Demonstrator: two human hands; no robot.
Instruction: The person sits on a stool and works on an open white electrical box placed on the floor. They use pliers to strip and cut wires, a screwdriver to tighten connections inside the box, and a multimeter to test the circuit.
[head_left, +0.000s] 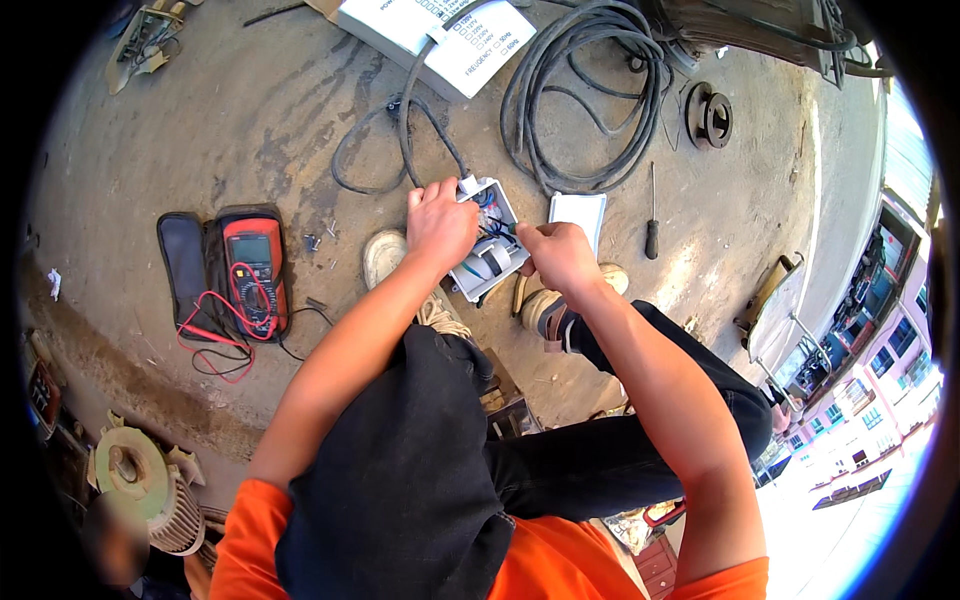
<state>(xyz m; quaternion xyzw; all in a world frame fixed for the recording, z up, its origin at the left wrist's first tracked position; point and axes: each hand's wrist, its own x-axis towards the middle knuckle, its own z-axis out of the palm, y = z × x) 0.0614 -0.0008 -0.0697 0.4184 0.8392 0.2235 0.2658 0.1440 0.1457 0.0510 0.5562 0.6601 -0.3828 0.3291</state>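
Both the left hand [443, 222] and the right hand [563, 255] are at a small open grey-white box [512, 257] just above the centre of the head view. Blue wires [486, 198] and a pale rounded part [490, 259] show inside; whether the box rests on the floor [330, 130] or is held off it, I cannot tell. The left hand is curled over its upper-left side, beside a white cable fitting [468, 184], its fingertips too hidden to tell how firmly it grips. The right hand is narrow, thumb and forefinger pinched at the right rim on a thin dark piece [513, 229], perhaps a wire.

The box looks light, stiff and rather smooth, so its outer walls and corners should give the safest hold. The wires look bendable, their joints likely fragile, better taken by the insulation. The black cable [404, 130] entering at the fitting is probably heavy and springy enough to tug the box.

A white lid [578, 215] lies just right of the box, a screwdriver [652, 238] farther right, and a red multimeter [250, 250] at centre left.
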